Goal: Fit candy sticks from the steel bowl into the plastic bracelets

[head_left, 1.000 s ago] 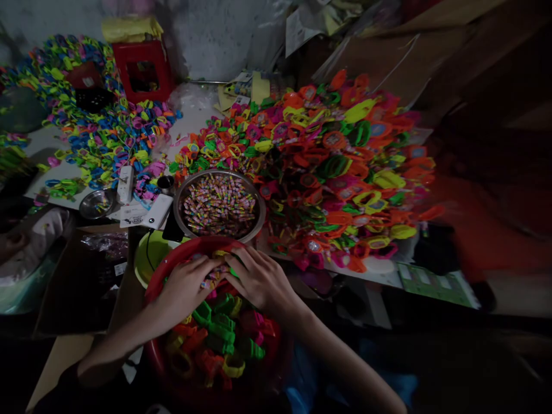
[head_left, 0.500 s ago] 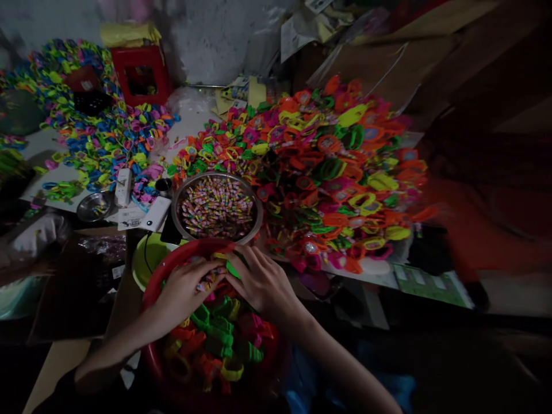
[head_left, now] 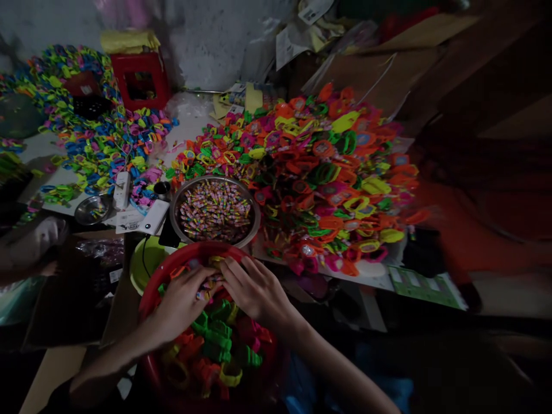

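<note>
Over the red tub (head_left: 149, 287) my two hands meet. My left hand (head_left: 183, 299) is closed round several small candies in printed wrappers (head_left: 210, 285). Against them, the curled fingers of my right hand (head_left: 254, 290) pinch at a yellow plastic toy watch (head_left: 216, 261), partly hidden by the fingers. Below the hands the tub holds loose toy watches, among them a green one (head_left: 218, 339), a yellow one (head_left: 230, 374) and pink and orange ones. Just behind the tub stands a steel bowl (head_left: 173, 221) full of the same wrapped candies.
A big heap of bright toy watches (head_left: 336, 172) covers the table to the right. Another heap (head_left: 99, 132) lies at the left, near a red stool (head_left: 142, 80). A power strip (head_left: 122, 190), white box (head_left: 154, 217) and green basin (head_left: 140, 267) stand close by.
The green piece at my right fingers has gone from sight, and the yellow watch shows more at the fingertips. Both hands stay over the tub. The view has shifted slightly.
</note>
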